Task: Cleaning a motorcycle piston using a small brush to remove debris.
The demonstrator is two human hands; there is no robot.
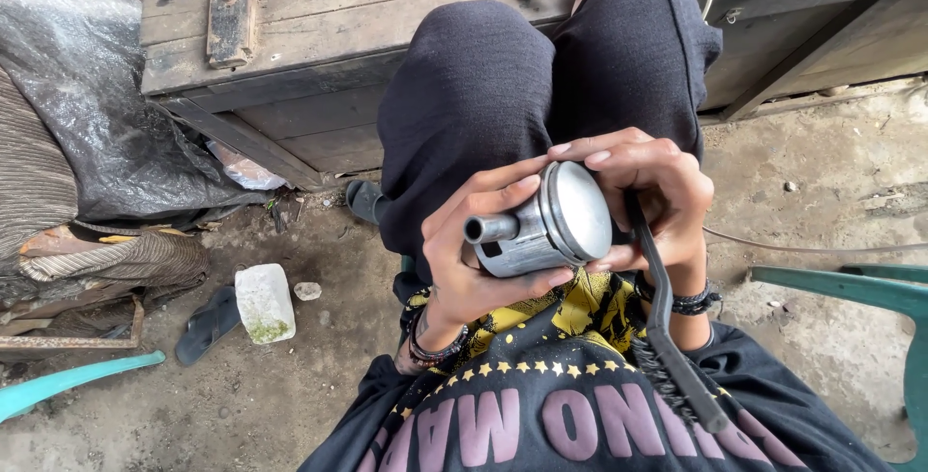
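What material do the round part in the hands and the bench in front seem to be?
The round part looks like bare metal, probably cast aluminium: dull silver-grey with a soft sheen. The bench looks like unpainted wood: weathered grey planks with visible grain.

Soft, even daylight, only weak shadows; the picture is sharp, with some bending at the edges.

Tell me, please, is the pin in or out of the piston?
In: the pin pokes sideways from the piston.
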